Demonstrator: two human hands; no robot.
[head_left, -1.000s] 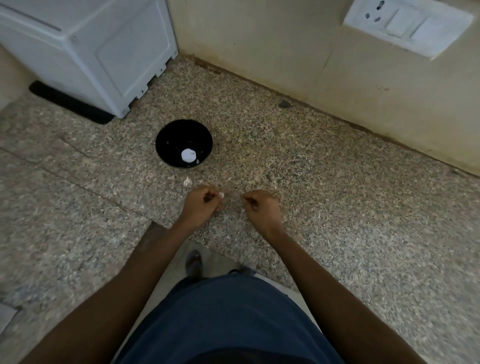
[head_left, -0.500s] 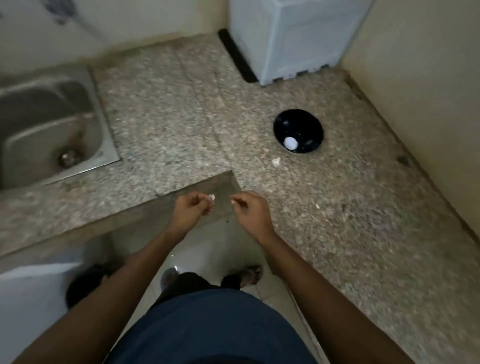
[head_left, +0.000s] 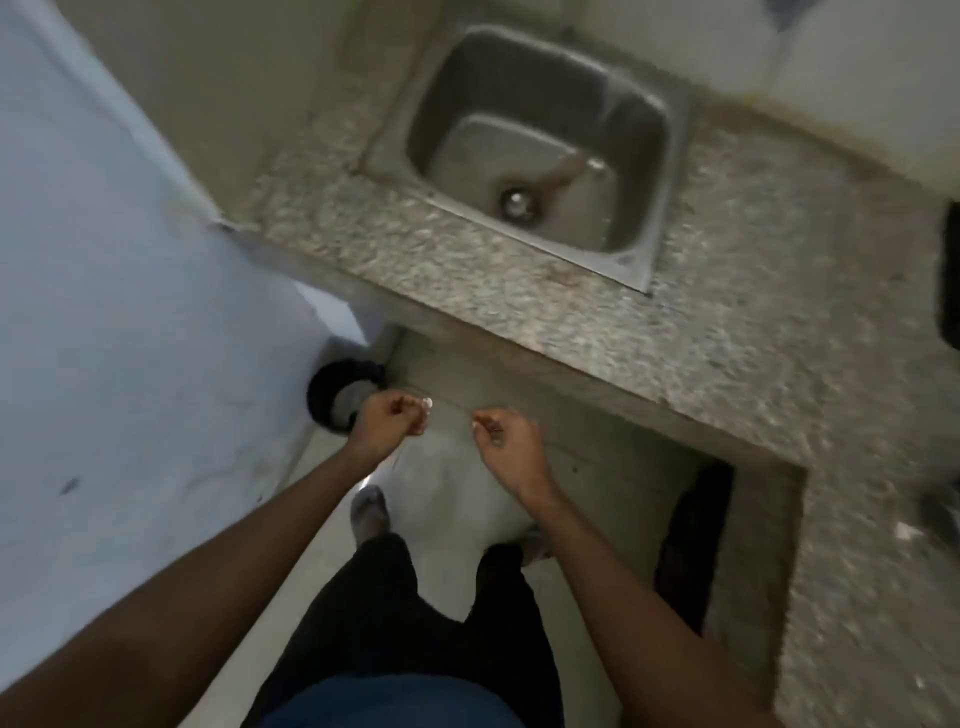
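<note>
My left hand (head_left: 389, 423) is held in front of me over the floor, fingers curled, pinching a small white piece (head_left: 427, 402) at its fingertips. My right hand (head_left: 506, 444) hangs beside it, a short gap apart, fingers curled, with a tiny white bit (head_left: 475, 423) at its fingertips. What the white bits are cannot be told. Both hands are below the front edge of the granite counter (head_left: 519, 312).
A steel sink (head_left: 535, 150) is set in the counter ahead. A white appliance (head_left: 104, 260) stands at the left. A dark bin (head_left: 337, 395) sits on the floor just left of my left hand. The counter wraps around on the right (head_left: 857, 519).
I have turned left, away from the black bowl on the counter, towards the sink. Both hands kept their pinch and now hang over the floor instead of the counter.
</note>
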